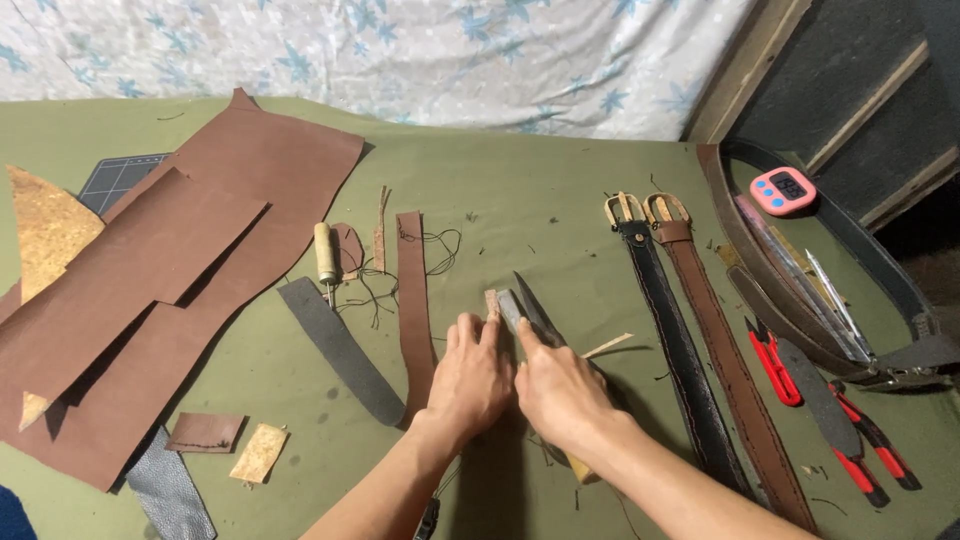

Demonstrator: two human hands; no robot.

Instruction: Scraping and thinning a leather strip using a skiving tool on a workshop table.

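Left hand lies flat, fingers together, pinning a small cork strip at its fingertips on the green table. Right hand beside it has its grip closed round a knife (handle mostly hidden), blade running up-left from the knuckles, touching the strip's right edge; two belts lie further right.

Small pink digital timer with grey screen, far right.

Even, fairly bright overhead light, soft shadows under the forearms, sharp focus, dim upper-right corner.
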